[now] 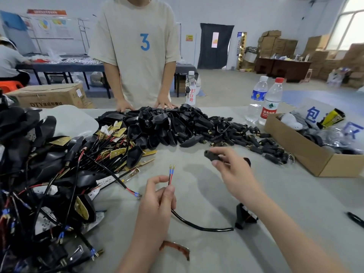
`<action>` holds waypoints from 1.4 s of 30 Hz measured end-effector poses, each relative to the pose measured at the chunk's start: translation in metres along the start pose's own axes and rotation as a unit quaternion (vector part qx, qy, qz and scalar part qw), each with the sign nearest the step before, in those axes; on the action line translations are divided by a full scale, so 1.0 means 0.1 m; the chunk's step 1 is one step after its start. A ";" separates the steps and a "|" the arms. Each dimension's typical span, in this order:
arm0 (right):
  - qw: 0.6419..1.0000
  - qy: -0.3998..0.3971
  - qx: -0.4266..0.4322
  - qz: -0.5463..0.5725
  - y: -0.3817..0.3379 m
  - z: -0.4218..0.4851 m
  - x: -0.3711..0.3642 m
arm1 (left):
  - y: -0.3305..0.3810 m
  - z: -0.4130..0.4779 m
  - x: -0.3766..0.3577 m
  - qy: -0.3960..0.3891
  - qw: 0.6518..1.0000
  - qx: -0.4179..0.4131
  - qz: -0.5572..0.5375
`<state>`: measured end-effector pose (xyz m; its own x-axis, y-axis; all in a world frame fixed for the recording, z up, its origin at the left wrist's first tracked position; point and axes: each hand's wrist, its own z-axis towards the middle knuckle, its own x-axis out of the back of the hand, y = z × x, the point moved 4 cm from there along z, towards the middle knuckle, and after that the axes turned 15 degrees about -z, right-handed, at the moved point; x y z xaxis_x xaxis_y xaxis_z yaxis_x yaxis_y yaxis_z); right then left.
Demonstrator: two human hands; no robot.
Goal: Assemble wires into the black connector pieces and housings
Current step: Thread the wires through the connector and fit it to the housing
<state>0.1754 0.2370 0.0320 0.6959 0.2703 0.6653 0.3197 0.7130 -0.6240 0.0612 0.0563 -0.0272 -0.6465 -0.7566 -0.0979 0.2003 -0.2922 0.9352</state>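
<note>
**Wire tips up, connector just off to the right**

Far left, the tangle of wired assemblies is heaped within easy reach, your supply, I'd judge. Your left hand pinches the two-lead wire between thumb and forefinger; its brass tips stand upright, clear of the fingers, likely so they're free to enter a socket. The black sheath trails away right across the table. Up and right of the tips, near but not touching, sits the black connector piece; the curled fingers of your right hand grip it, one end facing the wire. Beyond lie loose connector pieces; far right, the cardboard box stands open.
</note>
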 end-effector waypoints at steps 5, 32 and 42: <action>0.996 0.018 0.010 0.082 -0.16 -0.51 -0.09 | 0.04 -0.10 -0.07 -0.047 0.997 -0.036 0.056; 0.982 0.049 0.117 -0.142 -0.11 -0.75 -0.18 | 0.01 -0.10 -0.10 -0.025 0.994 -0.043 0.094; 0.996 0.015 0.077 -0.052 -0.14 -0.76 -0.23 | 0.01 -0.10 -0.10 -0.045 0.998 -0.022 0.045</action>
<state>0.2038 0.1712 -0.0056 0.6842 0.1715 0.7088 0.2901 0.8278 -0.4803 0.0751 0.0580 -0.0287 -0.6875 -0.7259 0.0180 0.2911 -0.2529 0.9227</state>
